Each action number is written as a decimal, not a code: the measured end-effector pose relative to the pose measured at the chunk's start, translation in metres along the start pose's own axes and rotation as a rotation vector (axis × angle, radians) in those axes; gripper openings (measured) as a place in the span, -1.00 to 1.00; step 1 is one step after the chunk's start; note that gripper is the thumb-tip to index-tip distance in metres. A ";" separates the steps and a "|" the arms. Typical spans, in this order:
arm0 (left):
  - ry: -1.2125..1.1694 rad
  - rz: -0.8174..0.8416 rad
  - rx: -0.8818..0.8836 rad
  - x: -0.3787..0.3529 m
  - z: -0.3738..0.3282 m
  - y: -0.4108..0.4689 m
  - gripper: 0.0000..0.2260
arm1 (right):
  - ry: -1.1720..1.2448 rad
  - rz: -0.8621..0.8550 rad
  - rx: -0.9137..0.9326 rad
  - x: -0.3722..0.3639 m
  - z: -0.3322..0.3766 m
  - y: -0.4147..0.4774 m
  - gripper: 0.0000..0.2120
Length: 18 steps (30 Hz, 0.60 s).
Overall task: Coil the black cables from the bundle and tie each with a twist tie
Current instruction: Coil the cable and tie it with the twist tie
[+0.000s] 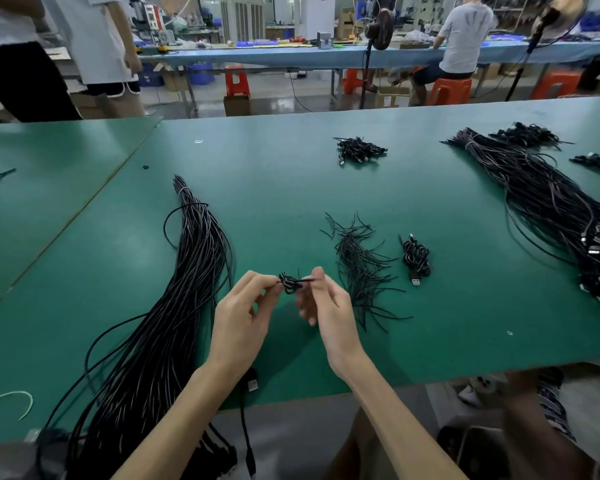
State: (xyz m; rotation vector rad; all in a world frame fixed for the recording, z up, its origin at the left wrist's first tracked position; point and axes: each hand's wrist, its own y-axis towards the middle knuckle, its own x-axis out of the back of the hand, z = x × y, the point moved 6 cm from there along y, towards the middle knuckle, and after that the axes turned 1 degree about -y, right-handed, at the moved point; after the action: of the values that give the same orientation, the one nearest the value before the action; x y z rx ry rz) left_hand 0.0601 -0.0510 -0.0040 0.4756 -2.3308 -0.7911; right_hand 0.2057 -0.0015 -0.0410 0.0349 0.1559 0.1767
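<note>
A small coiled black cable (289,284) hangs in the air between my hands above the green table (430,334). My left hand (243,313) pinches its left side. My right hand (326,303) pinches a black twist tie (307,280) that runs across the coil. The long bundle of black cables (174,306) lies to the left, running from the table's middle down past its front edge. A loose pile of twist ties (359,268) lies just right of my hands. One tied coil (415,259) with a USB plug sits beside that pile.
A heap of tied coils (359,150) lies farther back. A second large cable bundle (548,209) stretches along the right side, with more coils (527,135) behind it. People stand at the back left, and one person sits at a blue bench beyond.
</note>
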 end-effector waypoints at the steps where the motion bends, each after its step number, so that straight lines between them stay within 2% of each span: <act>1: 0.037 0.024 -0.025 -0.003 -0.002 -0.001 -0.94 | -0.027 0.026 0.020 -0.003 0.001 -0.001 -0.44; 4: 0.076 0.056 -0.057 -0.007 -0.002 -0.003 -0.93 | -0.026 0.062 0.026 -0.006 0.004 -0.001 -0.43; 10: 0.007 0.097 -0.032 -0.005 -0.001 0.001 -0.93 | 0.046 0.153 -0.013 -0.003 0.006 -0.001 -0.73; 14: -0.080 0.131 0.104 -0.006 0.008 0.002 -0.86 | 0.022 0.146 0.007 -0.002 0.006 -0.001 -0.90; 18: -0.379 0.179 0.298 -0.007 0.015 0.001 -0.80 | 0.004 0.160 0.051 -0.003 0.008 -0.002 -0.90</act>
State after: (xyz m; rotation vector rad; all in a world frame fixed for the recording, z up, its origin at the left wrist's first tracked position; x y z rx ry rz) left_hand 0.0553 -0.0407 -0.0162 0.2484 -2.8165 -0.4805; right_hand 0.2045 -0.0044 -0.0325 0.0976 0.1614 0.3328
